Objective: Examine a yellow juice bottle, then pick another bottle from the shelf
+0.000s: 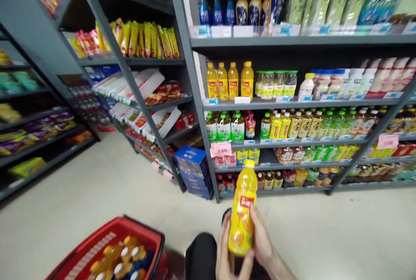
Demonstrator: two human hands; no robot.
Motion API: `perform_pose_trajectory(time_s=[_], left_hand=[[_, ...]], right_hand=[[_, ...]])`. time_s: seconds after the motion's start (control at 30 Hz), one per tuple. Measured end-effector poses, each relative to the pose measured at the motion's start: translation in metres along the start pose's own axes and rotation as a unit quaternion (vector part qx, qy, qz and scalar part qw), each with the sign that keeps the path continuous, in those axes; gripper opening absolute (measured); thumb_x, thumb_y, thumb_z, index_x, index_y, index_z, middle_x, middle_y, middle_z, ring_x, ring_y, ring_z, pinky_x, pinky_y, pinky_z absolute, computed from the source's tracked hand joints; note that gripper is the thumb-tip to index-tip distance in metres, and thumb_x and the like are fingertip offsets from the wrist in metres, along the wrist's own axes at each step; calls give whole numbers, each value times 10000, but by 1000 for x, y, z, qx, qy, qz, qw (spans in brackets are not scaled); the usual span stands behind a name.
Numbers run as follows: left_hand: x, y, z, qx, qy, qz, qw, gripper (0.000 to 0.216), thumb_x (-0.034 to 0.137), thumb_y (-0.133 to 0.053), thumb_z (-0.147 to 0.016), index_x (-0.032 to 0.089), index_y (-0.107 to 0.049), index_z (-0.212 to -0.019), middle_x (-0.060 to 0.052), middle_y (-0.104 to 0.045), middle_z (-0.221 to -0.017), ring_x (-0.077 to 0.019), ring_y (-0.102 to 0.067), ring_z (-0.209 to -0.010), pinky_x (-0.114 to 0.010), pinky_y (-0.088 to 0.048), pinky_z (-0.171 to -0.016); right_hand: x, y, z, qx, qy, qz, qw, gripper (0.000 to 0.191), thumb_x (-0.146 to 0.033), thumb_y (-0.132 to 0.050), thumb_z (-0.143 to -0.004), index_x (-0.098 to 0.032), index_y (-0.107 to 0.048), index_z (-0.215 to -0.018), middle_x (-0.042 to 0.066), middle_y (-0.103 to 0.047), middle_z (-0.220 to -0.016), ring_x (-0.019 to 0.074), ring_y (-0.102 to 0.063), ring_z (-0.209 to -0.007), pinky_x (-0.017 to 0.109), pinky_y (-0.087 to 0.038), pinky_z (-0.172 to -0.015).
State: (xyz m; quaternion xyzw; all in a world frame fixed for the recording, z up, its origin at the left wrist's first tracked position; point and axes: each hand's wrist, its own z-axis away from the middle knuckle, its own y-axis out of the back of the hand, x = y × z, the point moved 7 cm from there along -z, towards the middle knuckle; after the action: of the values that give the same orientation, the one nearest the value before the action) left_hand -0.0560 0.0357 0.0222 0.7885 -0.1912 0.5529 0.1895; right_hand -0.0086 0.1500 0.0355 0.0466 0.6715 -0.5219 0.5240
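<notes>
I hold a yellow orange-juice bottle [242,210] upright in front of me, low in the view. It has a yellow cap and a red label. My left hand [225,249] wraps its left side, with the thumb across the bottle's bottom. My right hand [264,241] grips its right side, and the forearm runs off toward the bottom right. A red shopping basket [143,232] sits at the lower left and holds several bottles with yellow and blue bodies. Matching yellow juice bottles [230,79] stand on the shelf ahead.
A grey drinks shelf unit [292,42] fills the right side, stocked with rows of bottles. Snack shelves [156,61] run along the left aisle. A blue carton stack [194,171] stands on the floor at the shelf corner. Pale floor tiles [341,228] lie ahead.
</notes>
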Motion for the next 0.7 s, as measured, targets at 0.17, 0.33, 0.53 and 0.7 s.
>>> perform_pose_trajectory(time_s=[0.17,0.33,0.53,0.7], left_hand=[[11,11,7,3,107,68,992,690,525,-657,-841,397,-436,-1482,-49,-566,-1464,-313,-475,-1398,-398,-579,-1029],[10,21,20,40,111,96,988,709,547,-691,-799,395,-425,-1438,-53,-582,-1434,-301,-530,-1358,-389,-571,-1040],[7,24,40,44,130,168,976,701,461,-756,-760,320,-398,-1347,-118,-517,-1461,-311,-493,-1392,-412,-513,-1104],[10,24,41,71,142,200,967,678,414,-821,-715,249,-455,-1262,-128,-567,-1356,-309,-581,-1293,-390,-549,-1030]], right_hand=[[-34,-48,-2,-104,27,-48,993,479,-411,-782,-797,-262,-585,-1207,77,-734,-1062,271,-732,-951,433,-610,-812],[-18,-75,-1,-180,-23,-19,983,608,-641,-739,-754,-208,-600,-1158,109,-731,-998,279,-729,-902,419,-615,-720],[20,-72,16,-216,-144,10,966,715,-814,-558,-781,-156,-656,-1043,114,-730,-849,257,-725,-804,370,-607,-662],[26,-67,15,-199,-160,-18,967,715,-817,-490,-825,-145,-696,-958,91,-734,-792,177,-691,-671,286,-591,-646]])
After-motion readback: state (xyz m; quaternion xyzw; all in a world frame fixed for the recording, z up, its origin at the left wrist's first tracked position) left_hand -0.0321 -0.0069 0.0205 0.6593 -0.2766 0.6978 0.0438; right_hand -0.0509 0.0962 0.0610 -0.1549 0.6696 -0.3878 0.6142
